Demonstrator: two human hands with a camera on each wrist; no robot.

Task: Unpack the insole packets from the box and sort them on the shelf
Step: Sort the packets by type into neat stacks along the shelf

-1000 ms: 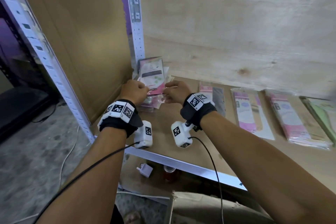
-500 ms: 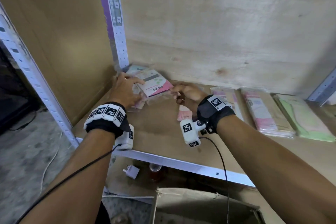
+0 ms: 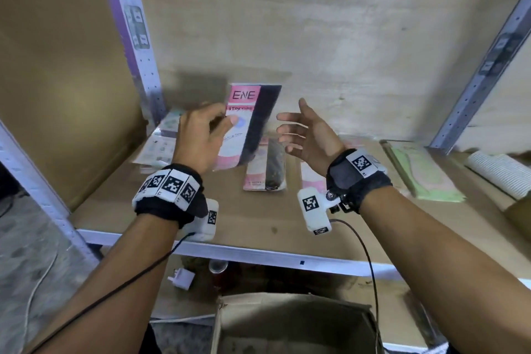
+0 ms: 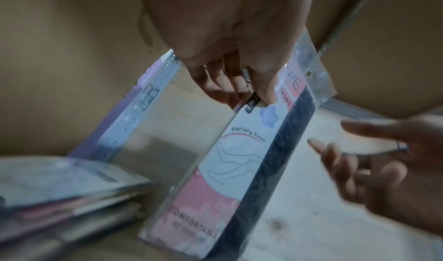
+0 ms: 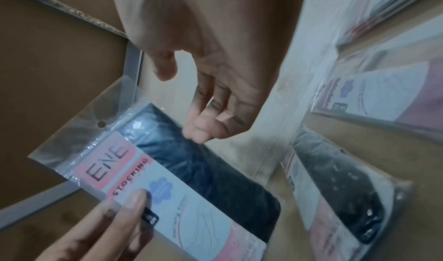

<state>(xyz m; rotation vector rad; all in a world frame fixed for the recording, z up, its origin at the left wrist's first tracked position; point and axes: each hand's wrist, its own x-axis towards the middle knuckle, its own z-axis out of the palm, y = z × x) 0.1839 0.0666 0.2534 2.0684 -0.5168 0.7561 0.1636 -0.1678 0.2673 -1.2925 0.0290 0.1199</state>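
Note:
My left hand [image 3: 201, 135] holds a pink and black packet [image 3: 253, 121] upright above the shelf board [image 3: 258, 218], thumb on its front and fingers behind. The same packet [image 4: 239, 170] shows in the left wrist view with my left hand [image 4: 239, 86] pinching its upper edge. In the right wrist view the packet [image 5: 167, 179] lies below my right hand [image 5: 210, 113]. My right hand [image 3: 298, 132] hovers just right of the packet with fingers spread, holding nothing. A stack of packets [image 3: 161, 146] lies at the shelf's left corner.
Several packets lie in a row on the shelf: a pink and black one [image 3: 267, 167], a pink one [image 3: 311, 175], a green one [image 3: 422, 172]. A white roll [image 3: 500, 172] sits far right. An open cardboard box [image 3: 293, 325] stands below the shelf edge. Metal uprights [image 3: 135, 37] frame the bay.
My left hand has lifted a pink and black packet up off the left stack and holds it upright. My right hand has let go, risen and spread its fingers.

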